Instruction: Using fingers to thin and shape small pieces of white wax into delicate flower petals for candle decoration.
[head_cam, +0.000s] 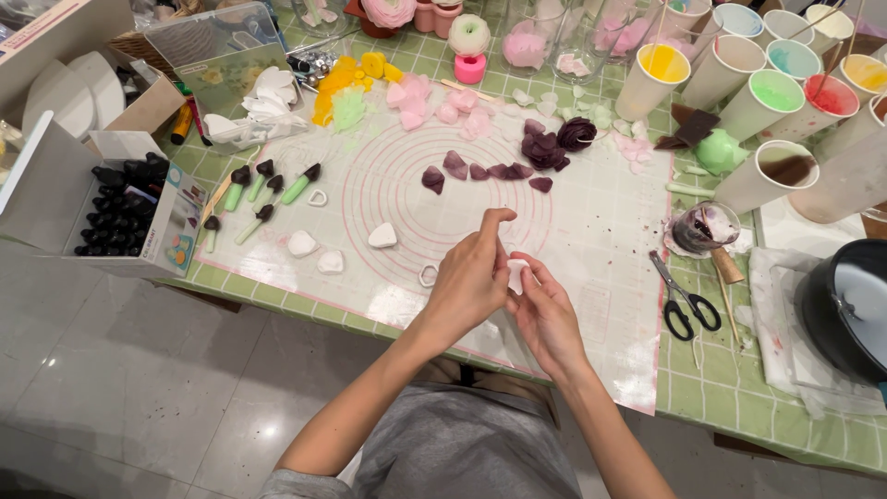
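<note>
We saw both hands meet over the near edge of the white silicone mat (591, 231), the left hand (468, 277) and the right hand (547, 314) touching, pinched together on a small white petal piece (516, 273) held between their fingertips just above the mat. The left index finger stood raised; the right thumb pressed on the piece.

A small metal cutter ring (428, 273) lay on the mat just beside the left hand. Three white petals (382, 236) rested further toward the mat's left side, near green-handled shaping tools (297, 185) with dark tips. Dark purple petals (490, 170) ran in a loose row across the mat's middle, ending at a dark purple rose (577, 133) toward the far edge. Pink petals (434, 100) and yellow pieces (356, 74) lay along the far edge of the mat.

On the green checked tabletop (739, 388), black-handled scissors (682, 298) lay just off the mat's right edge, near a small glass jar (707, 226). Paper cups of coloured material (739, 83) crowded the far right corner, and a dark pot (845, 310) sat at the right edge. A box of black dropper bottles (120, 208) stood at the left edge.
</note>
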